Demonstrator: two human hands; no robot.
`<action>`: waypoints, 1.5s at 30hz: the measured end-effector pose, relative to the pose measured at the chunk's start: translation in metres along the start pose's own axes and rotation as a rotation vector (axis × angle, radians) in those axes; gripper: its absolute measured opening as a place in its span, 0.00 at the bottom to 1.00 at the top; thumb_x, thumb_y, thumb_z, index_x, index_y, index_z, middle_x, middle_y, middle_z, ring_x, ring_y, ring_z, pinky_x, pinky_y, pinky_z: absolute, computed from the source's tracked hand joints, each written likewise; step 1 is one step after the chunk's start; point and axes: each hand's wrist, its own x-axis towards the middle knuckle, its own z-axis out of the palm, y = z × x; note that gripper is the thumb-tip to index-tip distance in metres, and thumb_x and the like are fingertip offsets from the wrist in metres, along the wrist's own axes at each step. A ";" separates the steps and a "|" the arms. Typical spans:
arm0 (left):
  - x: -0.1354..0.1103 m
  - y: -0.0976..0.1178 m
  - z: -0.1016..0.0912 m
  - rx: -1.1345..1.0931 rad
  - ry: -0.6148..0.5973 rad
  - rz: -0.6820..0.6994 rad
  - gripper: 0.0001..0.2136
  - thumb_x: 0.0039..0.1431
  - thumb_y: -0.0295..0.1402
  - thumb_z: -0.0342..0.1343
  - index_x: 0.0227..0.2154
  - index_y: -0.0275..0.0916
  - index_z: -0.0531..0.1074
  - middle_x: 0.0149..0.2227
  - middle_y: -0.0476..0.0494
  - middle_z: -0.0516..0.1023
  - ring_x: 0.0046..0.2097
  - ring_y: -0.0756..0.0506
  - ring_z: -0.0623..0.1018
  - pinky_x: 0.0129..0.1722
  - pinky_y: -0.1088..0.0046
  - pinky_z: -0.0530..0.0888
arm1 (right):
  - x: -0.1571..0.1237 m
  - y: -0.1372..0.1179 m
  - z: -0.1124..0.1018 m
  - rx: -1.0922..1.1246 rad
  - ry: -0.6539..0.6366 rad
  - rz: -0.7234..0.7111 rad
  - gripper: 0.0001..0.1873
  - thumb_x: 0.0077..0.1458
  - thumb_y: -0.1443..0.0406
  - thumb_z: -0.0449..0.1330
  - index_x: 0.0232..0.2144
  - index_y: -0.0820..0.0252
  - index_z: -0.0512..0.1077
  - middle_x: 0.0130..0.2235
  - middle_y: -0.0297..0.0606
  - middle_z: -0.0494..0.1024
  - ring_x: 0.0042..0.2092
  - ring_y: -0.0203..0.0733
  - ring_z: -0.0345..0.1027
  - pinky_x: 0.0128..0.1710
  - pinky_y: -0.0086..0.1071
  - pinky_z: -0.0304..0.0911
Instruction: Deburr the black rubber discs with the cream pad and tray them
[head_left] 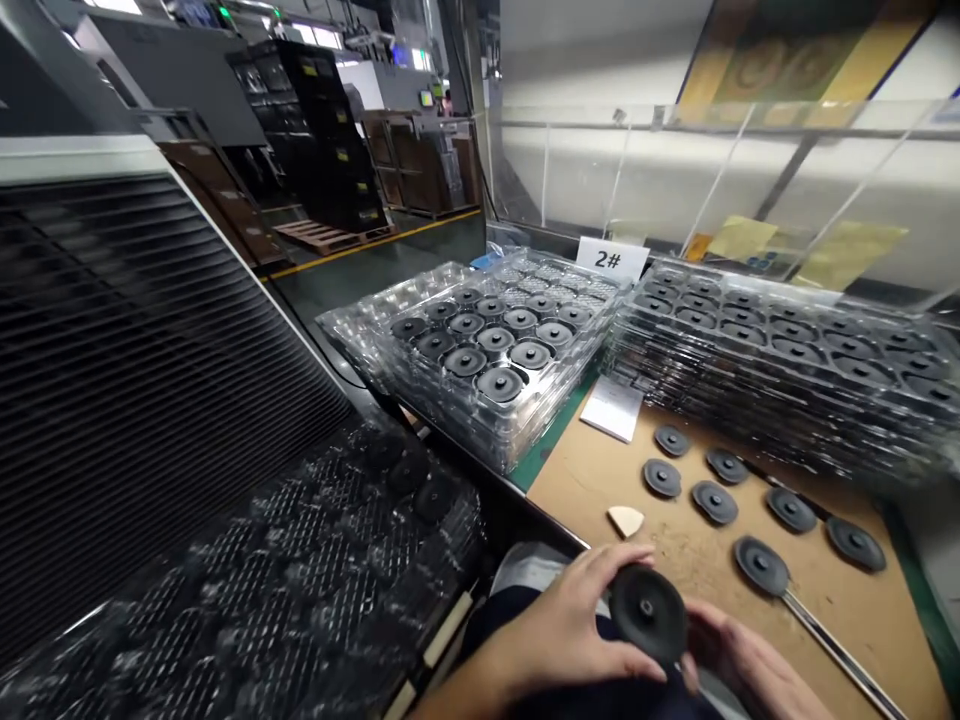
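Observation:
My left hand (574, 625) has its thumb and fingers round the left side of a black round disc with a small raised hub (649, 610). The face with the hub is turned toward me, and the disc is held just off the table's near edge, above my lap. My right hand (742, 655) is closed at the disc's right edge, its fingers partly hidden behind it. Several similar grey discs (715, 502) lie apart on the brown board (570, 490). A slim metal rod (840, 650) reaches to the nearest disc (761, 565). A small cream wedge (626, 520) lies left of them.
Stacked clear trays with discs (517, 440) stand beyond the board, beside another tall tray stack (750, 400). A white paper pad (613, 408) and a "2#" sign (613, 258) are near them. At left, a tray in clear plastic (300, 570) lies below a ribbed black panel (150, 350).

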 end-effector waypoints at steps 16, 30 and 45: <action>0.043 -0.038 -0.013 -0.488 0.283 -0.085 0.29 0.49 0.36 0.63 0.54 0.49 0.62 0.59 0.41 0.64 0.59 0.40 0.65 0.58 0.66 0.62 | 0.089 0.003 0.027 0.406 -0.116 0.035 0.25 0.52 0.46 0.56 0.27 0.64 0.69 0.20 0.33 0.69 0.21 0.29 0.56 0.23 0.23 0.52; 0.089 -0.044 -0.012 -1.158 0.542 -0.361 0.24 0.55 0.43 0.56 0.54 0.49 0.62 0.52 0.43 0.71 0.54 0.37 0.71 0.55 0.58 0.66 | 0.115 0.015 -0.013 -0.596 0.414 -0.220 0.16 0.60 0.58 0.50 0.45 0.59 0.70 0.44 0.46 0.69 0.37 0.41 0.68 0.36 0.34 0.64; 0.107 -0.030 0.000 -0.992 0.452 -0.348 0.29 0.48 0.39 0.63 0.54 0.46 0.64 0.54 0.41 0.71 0.53 0.39 0.72 0.55 0.62 0.67 | 0.096 -0.024 -0.034 -0.584 0.406 -0.328 0.13 0.61 0.64 0.51 0.46 0.57 0.68 0.42 0.40 0.75 0.41 0.41 0.67 0.40 0.34 0.63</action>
